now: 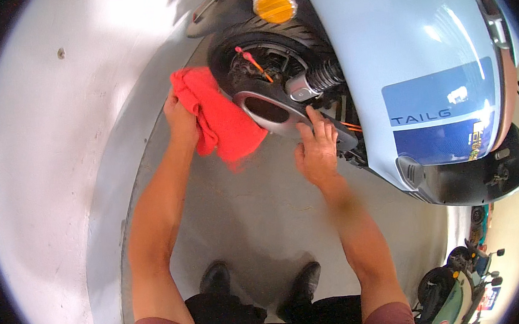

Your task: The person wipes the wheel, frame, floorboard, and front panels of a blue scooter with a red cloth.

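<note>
A bunched red cloth (224,125) hangs from my left hand (181,116), whose fingers are closed on its left side. The cloth lies against the rear end of a silver and black swingarm cover (266,108) on a light blue scooter (359,34). Further forward along that cover, my right hand (319,149) rests with its fingers spread and extended, holding nothing. Just beyond the cover are the rear wheel (228,56), an orange cable with a pink end (252,61) and a shock absorber (314,83).
A white wall (50,176) curves up close on my left. An amber reflector (275,7) sits on the scooter's rear fender. My black shoes (301,285) stand on the grey floor (264,222). More scooters (455,299) are parked at the lower right.
</note>
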{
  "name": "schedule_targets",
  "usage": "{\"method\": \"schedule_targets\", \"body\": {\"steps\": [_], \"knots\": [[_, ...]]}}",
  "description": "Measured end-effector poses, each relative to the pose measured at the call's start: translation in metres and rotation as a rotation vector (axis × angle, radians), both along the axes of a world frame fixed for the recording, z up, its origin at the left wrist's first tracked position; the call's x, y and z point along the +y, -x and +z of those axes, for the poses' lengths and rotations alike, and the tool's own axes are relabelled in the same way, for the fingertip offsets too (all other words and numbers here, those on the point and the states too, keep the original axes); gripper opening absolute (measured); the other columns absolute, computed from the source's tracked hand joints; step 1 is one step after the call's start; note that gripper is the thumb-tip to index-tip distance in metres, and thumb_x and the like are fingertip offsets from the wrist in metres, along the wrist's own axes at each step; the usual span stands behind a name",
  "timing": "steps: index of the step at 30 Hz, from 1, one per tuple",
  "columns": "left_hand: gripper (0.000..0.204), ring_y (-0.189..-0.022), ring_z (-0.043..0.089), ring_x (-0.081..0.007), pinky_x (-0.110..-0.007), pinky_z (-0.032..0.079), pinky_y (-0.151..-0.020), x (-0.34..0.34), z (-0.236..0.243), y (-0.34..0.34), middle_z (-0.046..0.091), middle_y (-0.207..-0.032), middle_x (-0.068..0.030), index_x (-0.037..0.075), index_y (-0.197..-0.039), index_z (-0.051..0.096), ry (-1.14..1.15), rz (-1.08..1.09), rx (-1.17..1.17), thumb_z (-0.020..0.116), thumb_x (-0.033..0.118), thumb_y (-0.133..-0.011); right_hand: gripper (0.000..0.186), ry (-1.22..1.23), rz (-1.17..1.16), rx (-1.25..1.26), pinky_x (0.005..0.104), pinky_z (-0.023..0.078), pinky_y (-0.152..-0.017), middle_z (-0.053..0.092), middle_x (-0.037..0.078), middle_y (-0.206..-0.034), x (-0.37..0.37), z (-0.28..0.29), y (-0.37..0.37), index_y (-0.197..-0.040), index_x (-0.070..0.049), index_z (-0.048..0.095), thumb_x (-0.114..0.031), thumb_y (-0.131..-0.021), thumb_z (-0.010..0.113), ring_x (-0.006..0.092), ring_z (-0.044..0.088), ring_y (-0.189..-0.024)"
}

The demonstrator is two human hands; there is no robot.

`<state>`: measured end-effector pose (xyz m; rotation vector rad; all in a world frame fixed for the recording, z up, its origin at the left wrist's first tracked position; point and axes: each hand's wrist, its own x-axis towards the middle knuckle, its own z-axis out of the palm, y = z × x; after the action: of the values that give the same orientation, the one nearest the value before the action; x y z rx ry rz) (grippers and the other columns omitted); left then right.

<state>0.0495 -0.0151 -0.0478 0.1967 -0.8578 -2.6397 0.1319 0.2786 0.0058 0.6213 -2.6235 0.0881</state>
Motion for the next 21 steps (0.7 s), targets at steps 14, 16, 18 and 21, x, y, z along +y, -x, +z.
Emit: {"method": "schedule_targets", "body": {"steps": [14,16,18,21], "knots": [[0.056,-0.115,0.054,-0.0464,-0.051,0.046,-0.101,0.055,0.011,0.047,0.058,-0.124,-0.0217,0.007,-0.127,0.056,1.222,0.348,0.230,0.076,0.011,-0.075,0.045,-0.002,-0.042,-0.043,0.0597,0.030,-0.117,0.035,0.022,-0.160,-0.006,-0.007,-0.002,-0.118,-0.004,0.066,-0.004,-0.072,0.070,0.0443,0.042,-0.136],[0.056,-0.113,0.056,-0.0454,-0.051,0.048,-0.098,0.048,0.016,0.053,0.059,-0.119,-0.0205,0.006,-0.127,0.052,1.320,0.289,0.245,0.076,0.012,-0.075,0.043,0.004,-0.041,-0.023,0.0603,0.031,-0.115,0.036,0.022,-0.159,-0.008,-0.008,-0.001,-0.116,-0.004,0.067,-0.003,-0.073,0.069,0.0458,0.043,-0.134],[0.053,-0.112,0.056,-0.0452,-0.051,0.049,-0.096,0.041,0.022,0.059,0.060,-0.117,-0.0200,0.006,-0.124,0.053,1.391,0.280,0.312,0.076,0.013,-0.076,0.040,0.011,-0.014,0.019,0.0613,0.034,-0.110,0.039,0.024,-0.157,-0.008,-0.008,0.001,-0.113,-0.005,0.066,-0.002,-0.073,0.068,0.0485,0.044,-0.129],[0.048,-0.108,0.058,-0.0449,-0.052,0.051,-0.093,0.027,0.028,0.064,0.061,-0.112,-0.0198,0.004,-0.117,0.055,1.564,0.325,0.483,0.076,0.013,-0.076,0.040,-0.050,-0.081,-0.061,0.0606,0.029,-0.117,0.033,0.023,-0.160,-0.008,-0.010,0.000,-0.113,-0.003,0.067,-0.004,-0.074,0.071,0.0456,0.041,-0.136]]}}
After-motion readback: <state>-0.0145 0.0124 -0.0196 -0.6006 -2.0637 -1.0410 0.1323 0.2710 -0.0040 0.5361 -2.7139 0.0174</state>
